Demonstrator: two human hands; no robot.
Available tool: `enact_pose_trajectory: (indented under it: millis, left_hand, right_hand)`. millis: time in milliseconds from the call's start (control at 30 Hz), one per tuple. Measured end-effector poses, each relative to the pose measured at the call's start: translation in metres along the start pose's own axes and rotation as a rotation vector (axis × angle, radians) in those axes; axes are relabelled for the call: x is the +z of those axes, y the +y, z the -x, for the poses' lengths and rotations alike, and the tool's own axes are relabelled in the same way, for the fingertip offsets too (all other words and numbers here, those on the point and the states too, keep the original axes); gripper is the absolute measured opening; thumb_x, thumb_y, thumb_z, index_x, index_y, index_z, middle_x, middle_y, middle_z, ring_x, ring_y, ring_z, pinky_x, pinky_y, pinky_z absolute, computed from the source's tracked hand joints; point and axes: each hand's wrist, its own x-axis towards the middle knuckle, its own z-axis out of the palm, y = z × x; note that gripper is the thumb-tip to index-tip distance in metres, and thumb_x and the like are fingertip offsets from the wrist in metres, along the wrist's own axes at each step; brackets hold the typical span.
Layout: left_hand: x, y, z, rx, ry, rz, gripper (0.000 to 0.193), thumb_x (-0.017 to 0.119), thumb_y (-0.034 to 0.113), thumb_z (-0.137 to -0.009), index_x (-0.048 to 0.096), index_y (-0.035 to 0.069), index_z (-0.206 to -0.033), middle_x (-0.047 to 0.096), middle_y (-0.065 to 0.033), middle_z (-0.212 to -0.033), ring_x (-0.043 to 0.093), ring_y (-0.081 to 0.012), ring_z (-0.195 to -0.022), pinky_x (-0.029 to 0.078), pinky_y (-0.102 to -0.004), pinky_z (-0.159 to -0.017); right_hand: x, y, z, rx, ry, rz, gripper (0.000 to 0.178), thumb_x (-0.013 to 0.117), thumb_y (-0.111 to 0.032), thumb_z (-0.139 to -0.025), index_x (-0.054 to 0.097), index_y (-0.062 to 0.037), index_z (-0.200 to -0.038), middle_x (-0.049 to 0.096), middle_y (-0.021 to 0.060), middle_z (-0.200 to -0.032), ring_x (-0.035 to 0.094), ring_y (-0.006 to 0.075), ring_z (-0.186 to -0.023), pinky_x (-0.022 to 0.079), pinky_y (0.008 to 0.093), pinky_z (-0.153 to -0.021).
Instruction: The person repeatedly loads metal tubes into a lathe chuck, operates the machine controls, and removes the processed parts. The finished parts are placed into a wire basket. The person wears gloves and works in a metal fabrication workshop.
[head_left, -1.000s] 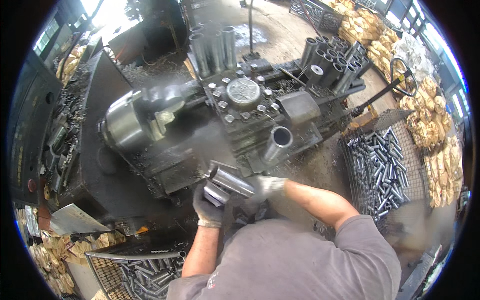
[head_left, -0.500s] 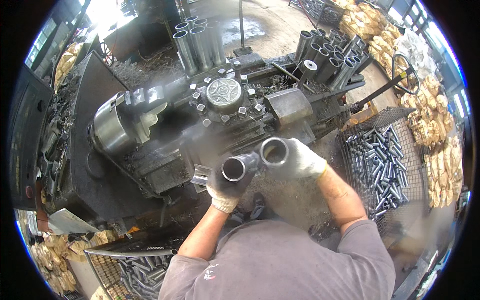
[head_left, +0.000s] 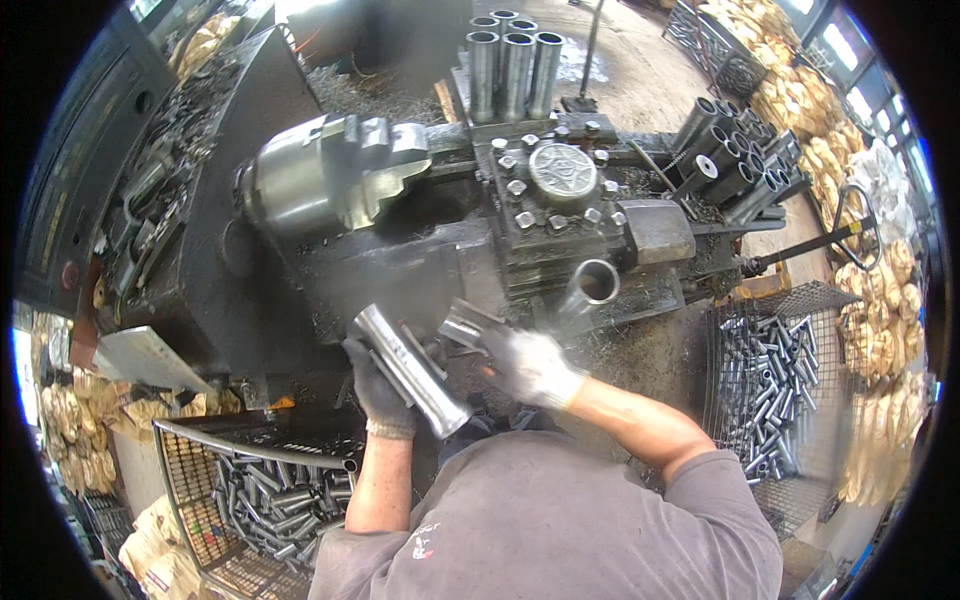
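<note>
My left hand (head_left: pixel 380 392), in a dark-stained glove, is closed around a shiny metal tube (head_left: pixel 410 370) that lies tilted in front of my body. My right hand (head_left: pixel 536 368), in a whiter glove and slightly blurred, has its fingers on a short, curved metal piece (head_left: pixel 466 326) close to the tube's far side. Just beyond the right hand, another metal tube (head_left: pixel 592 286) stands with its open end up at the front of the lathe carriage. The lathe chuck (head_left: pixel 300 182) is at the left, and the tool post (head_left: pixel 563 174) with its square-headed bolts is in the middle.
Several upright tubes (head_left: pixel 515 70) stand behind the tool post; more tubes (head_left: pixel 745 165) cluster at the far right. Wire baskets of short metal tubes stand at right (head_left: pixel 770 395) and lower left (head_left: pixel 255 462). A long lever (head_left: pixel 805 245) juts out at right.
One tube has left my right hand and now stands on the carriage. My left hand has moved left and tipped its tube over. The right hand has come to the short curved piece.
</note>
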Motion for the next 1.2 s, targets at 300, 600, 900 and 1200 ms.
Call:
enact_pose_trajectory:
  millis: [300, 600, 900, 1200]
  left_hand:
    - [-0.041, 0.023, -0.026, 0.077, 0.071, -0.071, 0.084, 0.054, 0.080, -0.097, 0.063, 0.007, -0.137, 0.072, -0.0141, -0.122, 0.069, -0.0336, -0.114, 0.057, -0.0513, -0.100]
    - [0.092, 0.024, -0.049, 0.327, -0.250, -0.372, 0.095, 0.050, 0.068, -0.106, 0.022, 0.002, -0.169, 0.041, -0.0149, -0.166, 0.044, -0.0337, -0.149, 0.035, -0.0480, -0.126]
    - [-0.062, 0.010, -0.039, 0.272, 0.310, -0.545, 0.046, 0.067, 0.032, -0.105, 0.063, -0.002, -0.137, 0.071, -0.0124, -0.131, 0.068, -0.0254, -0.121, 0.052, -0.0420, -0.107]
    - [-0.178, 0.007, 0.072, 0.292, 0.870, -0.341, 0.044, 0.065, 0.042, -0.103, 0.063, 0.011, -0.136, 0.068, -0.0164, -0.126, 0.067, -0.0373, -0.111, 0.055, -0.0525, -0.094]
  right_hand:
    - [-0.051, -0.029, -0.066, 0.190, -0.066, -0.557, 0.052, 0.075, -0.037, -0.090, 0.071, 0.0011, -0.125, 0.078, 0.0190, -0.103, 0.076, 0.0299, -0.087, 0.060, 0.0415, -0.082]
    - [-0.132, -0.085, -0.082, 0.201, -0.195, -0.559, 0.083, 0.089, -0.041, -0.074, 0.058, 0.0012, -0.138, 0.074, 0.0250, -0.117, 0.076, 0.0379, -0.102, 0.060, 0.0434, -0.094]
    - [-0.248, 0.026, -0.250, -0.308, 0.088, 0.783, 0.040, 0.081, -0.016, -0.079, 0.070, -0.0077, -0.117, 0.077, 0.0177, -0.100, 0.077, 0.0363, -0.095, 0.061, 0.0486, -0.081]
    - [-0.177, 0.087, -0.328, -0.087, -0.465, 0.420, 0.063, 0.086, -0.030, -0.074, 0.068, -0.0019, -0.128, 0.079, 0.0213, -0.106, 0.078, 0.0340, -0.097, 0.062, 0.0445, -0.084]
